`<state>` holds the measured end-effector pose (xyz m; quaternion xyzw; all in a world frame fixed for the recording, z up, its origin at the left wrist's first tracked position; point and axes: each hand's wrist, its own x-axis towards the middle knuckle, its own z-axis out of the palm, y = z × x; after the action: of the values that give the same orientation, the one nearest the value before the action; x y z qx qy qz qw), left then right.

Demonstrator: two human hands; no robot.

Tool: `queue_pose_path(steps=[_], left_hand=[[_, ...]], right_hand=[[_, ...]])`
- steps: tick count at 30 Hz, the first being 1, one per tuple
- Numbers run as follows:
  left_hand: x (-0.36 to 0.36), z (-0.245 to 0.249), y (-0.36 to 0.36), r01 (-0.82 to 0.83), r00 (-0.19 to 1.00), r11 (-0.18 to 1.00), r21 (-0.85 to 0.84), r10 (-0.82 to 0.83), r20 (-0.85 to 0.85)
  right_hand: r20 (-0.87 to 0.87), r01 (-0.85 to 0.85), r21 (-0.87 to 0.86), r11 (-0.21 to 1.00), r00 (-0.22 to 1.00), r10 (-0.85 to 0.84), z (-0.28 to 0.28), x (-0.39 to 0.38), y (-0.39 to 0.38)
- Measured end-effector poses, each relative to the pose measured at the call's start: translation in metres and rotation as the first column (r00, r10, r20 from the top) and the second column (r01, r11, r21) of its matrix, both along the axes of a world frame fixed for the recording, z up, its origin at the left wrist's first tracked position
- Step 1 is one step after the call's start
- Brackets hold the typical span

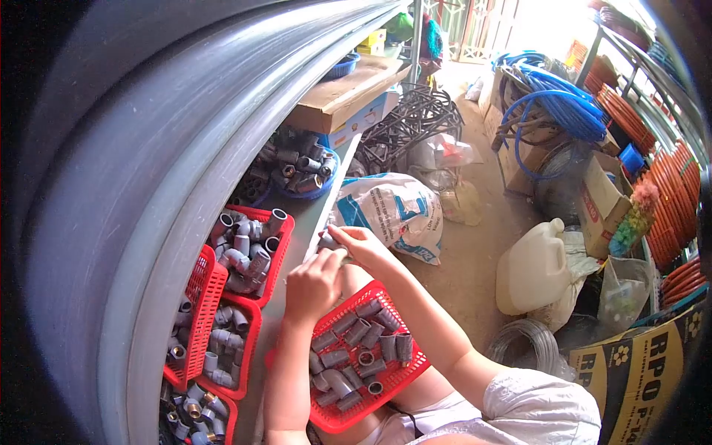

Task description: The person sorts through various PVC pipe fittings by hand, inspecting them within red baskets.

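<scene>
While your left hand and right hand meet just beyond the red plastic basket, a grey pipe fitting sits pinched between your right fingers; whether your left fingers grip it, I cannot tell.

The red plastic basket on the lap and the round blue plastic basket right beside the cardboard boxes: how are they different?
The red four-sided plastic basket is on the person's lap; the round blue plastic basket is on the grey shelf. The red one shows bare mesh between its pieces; the blue one is piled so its bottom is hidden. Both hold grey pipe fittings.
</scene>
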<state>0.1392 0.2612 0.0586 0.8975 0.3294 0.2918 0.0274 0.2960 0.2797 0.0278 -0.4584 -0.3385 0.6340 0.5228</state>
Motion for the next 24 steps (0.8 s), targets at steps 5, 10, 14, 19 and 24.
queue_pose_path(steps=[5, 10, 14, 19, 24], left_hand=[[-0.007, 0.005, 0.017, -0.13, 0.98, 0.99, -0.057, 0.137, 0.144], [-0.001, 0.002, 0.002, 0.03, 1.0, 0.996, -0.081, -0.03, 0.005], [-0.008, 0.002, 0.018, -0.11, 0.993, 0.994, -0.014, 0.111, 0.037], [-0.001, -0.002, 0.008, -0.095, 0.983, 0.99, -0.109, 0.11, 0.146], [-0.002, 0.006, 0.008, -0.091, 0.987, 0.995, -0.047, 0.096, 0.132]], right_hand=[[0.005, -0.01, 0.035, 0.999, 1.0, 0.01, -0.012, 0.003, 0.001], [-0.032, -0.007, 0.118, 0.993, 0.999, 0.01, -0.006, 0.003, 0.001], [-0.017, -0.024, 0.063, 0.998, 1.0, 0.025, -0.013, 0.006, 0.0], [0.017, 0.034, 0.009, 0.999, 0.999, -0.035, -0.018, 0.005, 0.004], [-0.01, 0.064, -0.106, 0.992, 0.998, -0.065, -0.003, 0.004, -0.004]])
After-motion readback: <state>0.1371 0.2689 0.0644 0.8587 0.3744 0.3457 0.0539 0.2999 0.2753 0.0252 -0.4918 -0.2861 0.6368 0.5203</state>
